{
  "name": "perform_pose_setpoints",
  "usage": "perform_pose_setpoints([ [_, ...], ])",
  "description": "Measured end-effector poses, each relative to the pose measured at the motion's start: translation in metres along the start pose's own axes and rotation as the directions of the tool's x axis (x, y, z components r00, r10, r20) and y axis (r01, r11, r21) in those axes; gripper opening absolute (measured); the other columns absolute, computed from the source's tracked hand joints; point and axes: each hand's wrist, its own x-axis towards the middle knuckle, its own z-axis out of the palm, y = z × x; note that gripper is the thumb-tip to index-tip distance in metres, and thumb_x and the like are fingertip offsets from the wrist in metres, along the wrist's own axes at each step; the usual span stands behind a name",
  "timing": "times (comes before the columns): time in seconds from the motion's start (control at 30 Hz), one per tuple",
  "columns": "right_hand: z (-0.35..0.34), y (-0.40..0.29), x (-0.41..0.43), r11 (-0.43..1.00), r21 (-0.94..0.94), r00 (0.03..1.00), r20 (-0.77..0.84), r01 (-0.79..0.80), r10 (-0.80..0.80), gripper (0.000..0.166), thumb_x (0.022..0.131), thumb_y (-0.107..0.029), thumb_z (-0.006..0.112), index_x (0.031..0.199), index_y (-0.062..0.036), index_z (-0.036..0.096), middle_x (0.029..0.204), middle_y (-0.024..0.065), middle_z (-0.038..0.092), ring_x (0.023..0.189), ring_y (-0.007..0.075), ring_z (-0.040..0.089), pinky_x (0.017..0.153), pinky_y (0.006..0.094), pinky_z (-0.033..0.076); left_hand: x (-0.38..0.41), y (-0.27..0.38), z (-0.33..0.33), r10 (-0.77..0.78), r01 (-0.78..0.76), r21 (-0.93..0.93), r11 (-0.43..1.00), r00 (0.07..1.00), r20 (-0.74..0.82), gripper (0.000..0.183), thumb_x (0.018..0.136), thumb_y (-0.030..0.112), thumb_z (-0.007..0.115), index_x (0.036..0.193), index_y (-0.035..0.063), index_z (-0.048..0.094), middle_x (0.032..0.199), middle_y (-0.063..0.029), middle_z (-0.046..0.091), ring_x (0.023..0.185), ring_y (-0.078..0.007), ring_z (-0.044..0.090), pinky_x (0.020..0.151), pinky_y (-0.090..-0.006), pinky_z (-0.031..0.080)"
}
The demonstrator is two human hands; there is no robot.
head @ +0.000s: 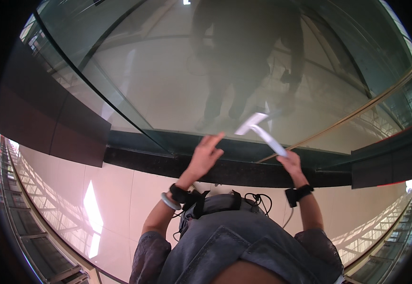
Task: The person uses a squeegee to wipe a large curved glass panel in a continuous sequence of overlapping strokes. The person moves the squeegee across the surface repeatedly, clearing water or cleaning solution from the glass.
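Observation:
My right hand (292, 164) grips the handle of a white window squeegee (268, 139), whose blurred head points up and to the left. Behind the tool stands a large glass panel (163, 92) that carries a dark reflection of a person. Whether the squeegee's blade touches the glass cannot be told. To the left, my left hand (204, 156) holds nothing, its thumb apart from the extended fingers. Its fingertips are close to the lower glass, but contact is unclear. Black bands (300, 194) with cables sit on both wrists.
A black ledge (198, 171) runs along the base of the glass. Dark panels flank it at left (49, 117) and right (387, 167). A brass-coloured strip (341, 122) slants across the right side. Pale floor tiles (117, 198) and a railing (49, 245) lie behind me.

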Motion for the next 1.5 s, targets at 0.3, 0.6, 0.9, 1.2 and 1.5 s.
perform_pose_setpoints([
  [0.3,-0.044,-0.001,-0.011,0.996,-0.05,0.998,0.0,0.069,-0.069,0.048,0.081,-0.052,0.072,0.094,-0.0065,0.063,0.08,0.0139,0.066,0.078,0.032,0.066,0.067,0.0392,0.05,0.03,0.053,-0.103,0.506,-0.191,0.688,0.7,0.812,-0.289,0.055,0.083,-0.001,0.065,0.135,0.0124,0.055,0.151,-0.0135,0.037,0.143,-0.0391,0.027,0.111,-0.0486,0.032],
  [0.6,-0.012,-0.094,0.027,0.97,-0.227,0.996,0.015,0.089,-0.088,0.045,0.081,-0.053,0.069,0.095,-0.0107,0.06,0.084,0.0128,0.068,0.083,0.0342,0.067,0.072,0.0455,0.053,0.113,0.091,-0.055,0.677,-0.263,0.911,0.317,0.736,-0.023,0.077,0.076,0.033,0.079,0.144,0.0399,0.043,0.158,-0.015,0.019,0.136,-0.0454,0.028,0.106,-0.0624,0.029],
  [0.9,-0.163,0.158,-0.086,0.91,-0.164,0.853,-0.442,-0.38,0.277,0.04,0.074,-0.042,0.076,0.089,-0.0074,0.063,0.079,0.0142,0.067,0.081,0.0369,0.066,0.07,0.0453,0.051,0.137,0.068,-0.036,0.674,-0.152,0.963,0.221,0.738,-0.038,0.104,0.062,0.069,0.073,0.15,0.037,0.027,0.151,-0.0307,0.018,0.128,-0.0591,0.028,0.1,-0.074,0.026],
  [1.2,-0.042,0.008,-0.001,0.961,-0.259,0.985,-0.166,-0.098,0.056,0.04,0.075,-0.046,0.076,0.088,-0.0105,0.062,0.084,0.0106,0.068,0.086,0.0337,0.067,0.074,0.044,0.054,0.148,0.067,-0.038,0.742,-0.156,0.975,0.158,0.67,-0.013,0.114,0.062,0.073,0.071,0.153,0.0335,0.015,0.152,-0.0337,0.013,0.13,-0.0628,0.023,0.101,-0.0755,0.023],
  [1.5,-0.14,0.167,-0.071,0.898,-0.218,0.86,-0.441,-0.382,0.258,0.038,0.07,-0.04,0.079,0.081,-0.0084,0.061,0.08,0.0144,0.068,0.08,0.0362,0.067,0.07,0.046,0.053,0.145,0.063,-0.039,0.766,-0.14,0.978,0.154,0.642,-0.029,0.113,0.063,0.077,0.067,0.154,0.032,0.016,0.153,-0.0347,0.01,0.134,-0.0626,0.015,0.103,-0.0751,0.019],
])
